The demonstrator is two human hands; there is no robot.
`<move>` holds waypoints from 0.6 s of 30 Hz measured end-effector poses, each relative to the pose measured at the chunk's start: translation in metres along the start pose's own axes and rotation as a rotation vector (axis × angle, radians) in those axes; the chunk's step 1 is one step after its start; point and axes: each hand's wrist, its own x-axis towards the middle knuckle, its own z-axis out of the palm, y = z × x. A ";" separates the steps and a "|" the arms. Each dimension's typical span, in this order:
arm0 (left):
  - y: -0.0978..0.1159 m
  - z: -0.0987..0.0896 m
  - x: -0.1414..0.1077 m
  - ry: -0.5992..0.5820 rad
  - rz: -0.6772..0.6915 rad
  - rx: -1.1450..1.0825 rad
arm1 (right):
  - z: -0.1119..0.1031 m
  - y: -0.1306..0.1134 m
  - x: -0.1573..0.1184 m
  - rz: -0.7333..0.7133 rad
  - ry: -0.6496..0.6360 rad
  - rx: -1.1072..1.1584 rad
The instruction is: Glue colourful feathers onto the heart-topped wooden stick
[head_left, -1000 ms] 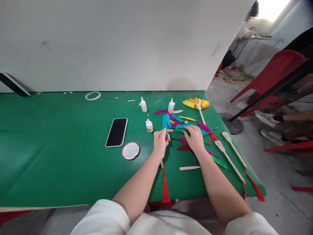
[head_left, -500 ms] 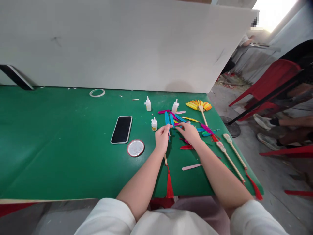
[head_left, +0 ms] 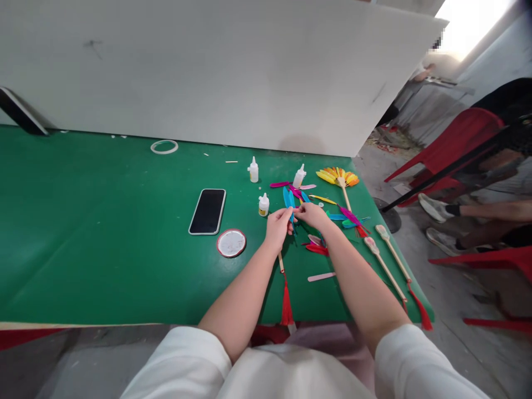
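Observation:
My left hand (head_left: 279, 226) pinches blue feathers (head_left: 288, 197) whose tips point away from me. Touching or nearly touching its fingertips, my right hand (head_left: 312, 215) has its fingers pressed together; what they hold, if anything, is too small to make out. Below my left hand a wooden stick (head_left: 281, 262) with a red tassel (head_left: 286, 305) lies toward the table edge, its upper end hidden. Magenta (head_left: 280, 184), red (head_left: 316, 250) and green feathers lie loosely around my hands. A white glue bottle (head_left: 263, 205) stands just left of them.
Two more glue bottles (head_left: 253, 170) (head_left: 299, 176) stand behind. A yellow feather fan (head_left: 341, 182) and two tasselled sticks (head_left: 386, 266) lie right. Left are a phone (head_left: 207, 211), a round lid (head_left: 231, 243) and a tape ring (head_left: 164, 147). A person's legs (head_left: 482, 213) show beyond the green table (head_left: 103, 238).
My right hand has moved closer to my left hand, and its fingers have closed together. The blue feathers at my left hand now sit side by side. The view has shifted slightly.

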 end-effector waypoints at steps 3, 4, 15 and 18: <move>0.000 -0.001 0.002 0.038 -0.001 0.016 | -0.005 0.010 -0.006 -0.067 0.021 0.150; 0.000 -0.002 0.002 0.055 -0.001 0.026 | -0.006 0.013 -0.009 -0.084 0.030 0.202; -0.002 -0.003 0.002 0.110 -0.011 0.134 | -0.004 0.046 -0.016 -0.031 0.303 0.378; -0.003 -0.005 0.002 0.140 0.016 0.167 | 0.000 0.039 -0.021 0.027 0.439 0.201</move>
